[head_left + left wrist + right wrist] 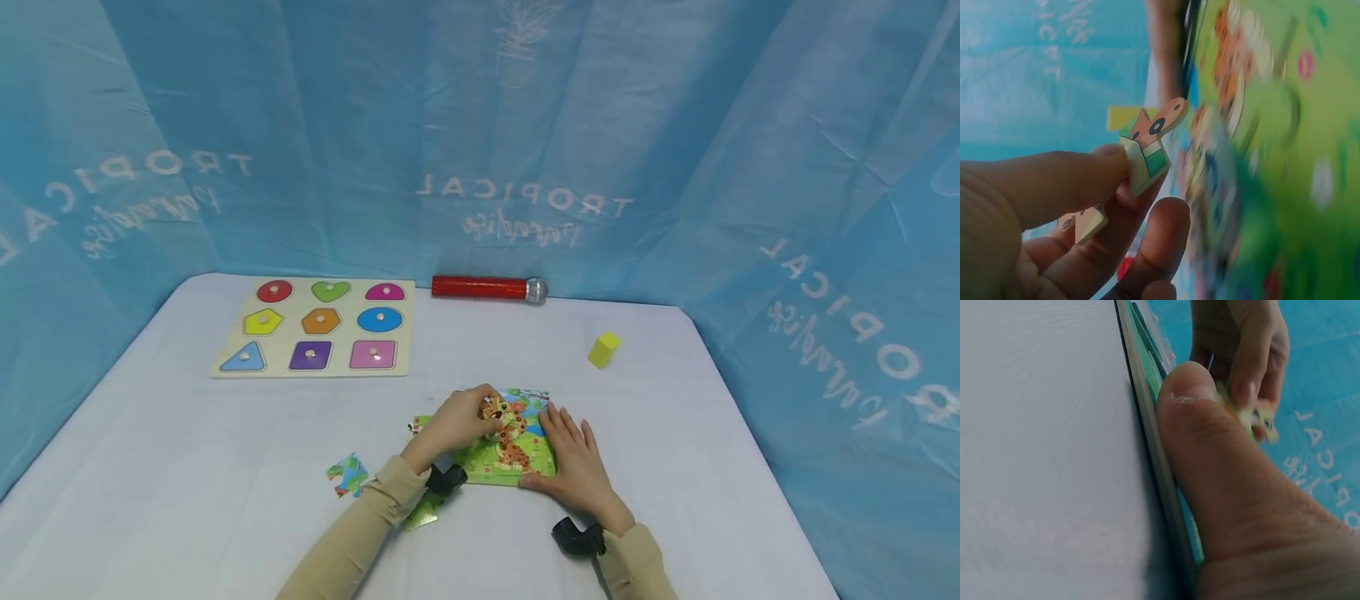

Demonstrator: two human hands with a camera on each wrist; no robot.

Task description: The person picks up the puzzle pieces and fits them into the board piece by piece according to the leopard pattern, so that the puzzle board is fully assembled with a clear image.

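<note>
While a loose piece (347, 476) sits beside the left sleeve (386, 496), the right hand (573, 471) rests, grip relaxed, against the puzzle board (528, 469)'s right edge. Left hand (453, 425)'s grip is pinching an animal puzzle piece (1155, 161) just above that board. Further back: yellow block (603, 350), peg board (345, 342), then a red mic (480, 287) near the surface (675, 433)'s far edge.

We see a curtained booth but cannot tell the building: blue printed curtains (360, 125) hang behind the white-covered table (675, 467) and at both its sides, with a shape puzzle (322, 338) toward its far edge.
</note>
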